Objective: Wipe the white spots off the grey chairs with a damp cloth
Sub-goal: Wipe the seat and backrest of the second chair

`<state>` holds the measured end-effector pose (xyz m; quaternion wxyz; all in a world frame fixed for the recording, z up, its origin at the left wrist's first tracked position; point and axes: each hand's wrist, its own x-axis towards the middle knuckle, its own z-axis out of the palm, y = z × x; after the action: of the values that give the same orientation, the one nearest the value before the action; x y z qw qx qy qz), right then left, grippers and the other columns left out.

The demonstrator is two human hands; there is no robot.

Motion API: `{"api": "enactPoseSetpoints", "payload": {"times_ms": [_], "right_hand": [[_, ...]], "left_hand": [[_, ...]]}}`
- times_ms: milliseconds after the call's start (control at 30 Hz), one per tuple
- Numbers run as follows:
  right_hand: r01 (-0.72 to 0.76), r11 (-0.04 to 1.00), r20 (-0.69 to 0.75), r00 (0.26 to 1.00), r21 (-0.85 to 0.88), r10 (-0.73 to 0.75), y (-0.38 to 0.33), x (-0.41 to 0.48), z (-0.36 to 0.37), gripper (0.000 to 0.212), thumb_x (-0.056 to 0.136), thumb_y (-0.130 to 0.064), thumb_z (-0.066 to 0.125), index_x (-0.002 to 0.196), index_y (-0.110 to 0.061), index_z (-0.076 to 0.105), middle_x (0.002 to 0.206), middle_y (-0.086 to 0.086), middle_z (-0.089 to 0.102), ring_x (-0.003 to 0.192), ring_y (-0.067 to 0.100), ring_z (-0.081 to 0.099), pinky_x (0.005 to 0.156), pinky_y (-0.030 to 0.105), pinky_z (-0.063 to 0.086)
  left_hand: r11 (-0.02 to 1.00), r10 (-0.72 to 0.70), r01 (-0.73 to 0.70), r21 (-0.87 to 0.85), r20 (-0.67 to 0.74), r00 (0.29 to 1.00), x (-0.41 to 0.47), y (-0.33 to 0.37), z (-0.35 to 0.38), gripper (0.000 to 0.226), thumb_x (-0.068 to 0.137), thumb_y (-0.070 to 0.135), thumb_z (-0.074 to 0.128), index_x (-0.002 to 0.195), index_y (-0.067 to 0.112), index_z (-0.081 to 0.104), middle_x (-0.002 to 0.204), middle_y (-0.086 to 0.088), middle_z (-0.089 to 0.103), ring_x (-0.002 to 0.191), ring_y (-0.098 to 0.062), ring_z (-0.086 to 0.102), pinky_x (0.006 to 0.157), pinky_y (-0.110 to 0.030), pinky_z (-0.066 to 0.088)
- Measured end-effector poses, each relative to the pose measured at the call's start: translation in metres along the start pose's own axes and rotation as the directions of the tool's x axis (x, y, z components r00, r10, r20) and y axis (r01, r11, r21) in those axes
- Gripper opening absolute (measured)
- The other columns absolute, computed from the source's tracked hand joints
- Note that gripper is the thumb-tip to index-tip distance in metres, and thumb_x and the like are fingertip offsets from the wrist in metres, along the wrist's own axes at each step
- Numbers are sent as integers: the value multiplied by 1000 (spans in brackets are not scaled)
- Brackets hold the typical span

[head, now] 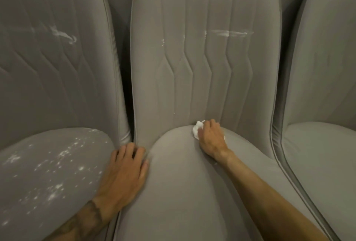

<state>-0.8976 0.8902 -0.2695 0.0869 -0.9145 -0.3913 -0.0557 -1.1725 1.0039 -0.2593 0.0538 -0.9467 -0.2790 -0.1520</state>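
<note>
Three grey upholstered chairs stand side by side. My right hand (211, 138) holds a small white cloth (197, 129) and presses it at the back of the middle chair's seat (183, 183), where seat meets backrest. My left hand (125, 171) rests on the left edge of that seat, fingers curled over into the gap beside the left chair. The middle backrest bears a white streak (229, 33) at upper right and small white flecks (163, 42). Many white spots (57, 163) cover the left chair's seat, and a white smear (63, 35) marks its backrest.
The right chair (327, 144) shows no white marks that I can make out. Dark narrow gaps (127, 86) separate the chairs. A grey wall runs behind the backrests.
</note>
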Motion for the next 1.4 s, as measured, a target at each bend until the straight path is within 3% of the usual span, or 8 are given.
{"api": "enactPoseSetpoints", "payload": {"times_ms": [100, 267, 467, 667, 933, 1133, 1267, 1400], "right_hand": [[15, 999, -62, 998, -29, -16, 17, 1, 1, 22, 100, -11, 38, 114, -2, 52, 117, 19, 53, 105, 36, 49, 86, 43, 36], [-176, 983, -108, 980, -52, 170, 12, 6, 7, 23, 95, -7, 39, 113, -2, 53, 117, 20, 53, 104, 37, 51, 81, 43, 40], [200, 980, -80, 977, -1, -199, -45, 13, 23, 29, 103, -20, 33, 122, -7, 51, 121, 15, 53, 109, 34, 49, 90, 44, 34], [-58, 996, -124, 991, -64, 50, 13, 7, 10, 21, 97, -9, 42, 111, -1, 55, 112, 21, 55, 103, 39, 52, 84, 46, 39], [233, 971, -60, 971, 49, -230, -49, 5, 11, 26, 104, -23, 38, 117, -6, 54, 118, 16, 53, 108, 36, 49, 93, 45, 36], [15, 1000, -167, 986, 24, -11, 10, -8, -14, 16, 69, 17, 71, 76, 7, 60, 72, 26, 58, 63, 44, 58, 54, 51, 52], [51, 995, -96, 994, 91, -42, -55, 2, 3, 26, 101, -10, 41, 113, 2, 60, 110, 26, 58, 104, 41, 53, 89, 52, 41], [244, 968, -23, 970, 59, -243, -90, -4, 19, 40, 102, -22, 20, 124, -8, 50, 122, 15, 51, 108, 34, 46, 93, 47, 37]], "left_hand": [[994, -106, 105, -11, -53, 993, 14, 10, 11, 31, 96, 41, 41, 95, 17, 61, 98, -12, 53, 90, -34, 53, 78, -47, 45], [989, -138, 129, -66, -154, 978, 20, 12, 28, 28, 93, 36, 54, 104, 13, 65, 125, -24, 53, 117, -42, 53, 102, -56, 40], [990, -131, 119, -70, -207, 969, 20, 11, 40, 31, 95, 37, 53, 110, 13, 63, 132, -25, 46, 126, -43, 48, 109, -57, 34], [994, -112, 105, -40, -255, 960, 20, 8, 51, 37, 96, 38, 51, 118, 11, 62, 136, -26, 44, 128, -44, 46, 110, -56, 31], [995, -97, 92, -31, -270, 958, 19, 8, 49, 41, 97, 38, 45, 121, 11, 65, 136, -27, 46, 125, -44, 48, 108, -56, 33], [996, -91, 87, -26, -244, 965, 16, 9, 50, 37, 102, 34, 45, 124, 11, 61, 139, -29, 43, 127, -46, 48, 112, -58, 33], [997, -79, 76, -20, -210, 975, 14, 10, 48, 34, 105, 33, 42, 123, 11, 60, 141, -31, 44, 130, -47, 47, 112, -59, 33], [997, -76, 75, -11, -232, 970, 12, 10, 50, 33, 105, 33, 40, 121, 11, 59, 142, -29, 43, 128, -47, 47, 112, -59, 32]]}}
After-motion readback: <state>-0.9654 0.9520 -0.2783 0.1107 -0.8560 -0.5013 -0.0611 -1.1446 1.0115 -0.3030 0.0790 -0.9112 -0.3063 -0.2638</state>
